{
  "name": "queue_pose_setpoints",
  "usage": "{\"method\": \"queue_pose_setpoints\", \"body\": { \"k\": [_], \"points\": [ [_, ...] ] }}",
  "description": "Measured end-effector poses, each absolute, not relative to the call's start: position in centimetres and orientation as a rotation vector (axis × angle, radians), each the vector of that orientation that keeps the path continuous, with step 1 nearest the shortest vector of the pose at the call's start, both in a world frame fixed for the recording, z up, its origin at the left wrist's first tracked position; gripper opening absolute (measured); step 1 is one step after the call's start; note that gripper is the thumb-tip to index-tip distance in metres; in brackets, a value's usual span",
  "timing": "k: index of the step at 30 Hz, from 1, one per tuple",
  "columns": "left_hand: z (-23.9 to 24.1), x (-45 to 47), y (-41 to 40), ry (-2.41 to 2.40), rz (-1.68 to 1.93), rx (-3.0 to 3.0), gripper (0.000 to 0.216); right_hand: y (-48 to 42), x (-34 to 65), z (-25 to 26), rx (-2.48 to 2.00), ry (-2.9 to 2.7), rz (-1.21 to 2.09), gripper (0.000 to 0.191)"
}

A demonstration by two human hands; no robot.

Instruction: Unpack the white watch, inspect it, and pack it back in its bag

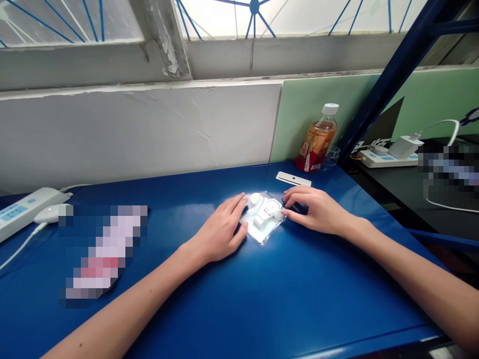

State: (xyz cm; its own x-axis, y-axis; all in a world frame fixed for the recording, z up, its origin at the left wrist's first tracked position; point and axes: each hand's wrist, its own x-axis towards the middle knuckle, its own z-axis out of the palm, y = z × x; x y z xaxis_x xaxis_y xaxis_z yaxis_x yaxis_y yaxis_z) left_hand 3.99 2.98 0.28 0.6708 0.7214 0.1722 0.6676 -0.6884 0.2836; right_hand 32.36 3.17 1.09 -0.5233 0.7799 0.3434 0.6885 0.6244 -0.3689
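A clear plastic packet (pixel 262 219) with white parts inside, one of them round, lies on the blue tabletop in front of me. What the white parts are, I cannot make out. My left hand (pixel 224 229) rests at the packet's left edge, fingers stretched out and thumb apart. On the other side, my right hand (pixel 318 209) has bent fingers, with a gap between them and the thumb. Its thumb tip reaches the packet's right edge. Just behind lies a flat white strip (pixel 294 179) with a dark slot.
A bottle (pixel 317 139) of reddish-orange drink stands against the wall, a small clear cup (pixel 331 156) beside it. At the left are a white power strip (pixel 30 207) with a cable and a blurred-out flat object (pixel 108 254). A blue metal post (pixel 389 75) slants up at right.
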Motion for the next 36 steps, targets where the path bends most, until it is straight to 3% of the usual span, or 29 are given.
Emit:
{"method": "queue_pose_setpoints", "body": {
  "k": [3, 6, 10, 13, 20, 36],
  "points": [
    [0.1, 4.0, 3.2, 1.264, 0.503, 2.652, 0.042, 3.2, 32.5, 1.2, -1.148, -2.405, 0.342, 0.03],
    [0.1, 3.9, 3.5, 1.303, 0.548, 2.642, 0.043, 3.3, 32.8, 1.2, -1.196, -2.384, 0.341, 0.026],
    [0.5, 3.7, 3.8, 1.23, 0.467, 2.704, 0.065, 3.4, 33.2, 0.7, -1.096, -2.503, 0.378, 0.065],
    [0.8, 3.5, 3.9, 1.179, 0.406, 2.719, 0.078, 3.5, 33.4, 0.5, -1.05, -2.584, 0.433, 0.067],
    [1.3, 2.8, 4.2, 1.037, 0.349, 2.732, 0.073, 3.4, 33.2, 1.1, -1.083, -2.582, 0.454, 0.083],
    [0.7, 2.9, 4.1, 1.081, 0.506, 2.666, 0.087, 3.5, 33.3, 1.2, -1.071, -2.572, 0.549, 0.09]
  ]
}}
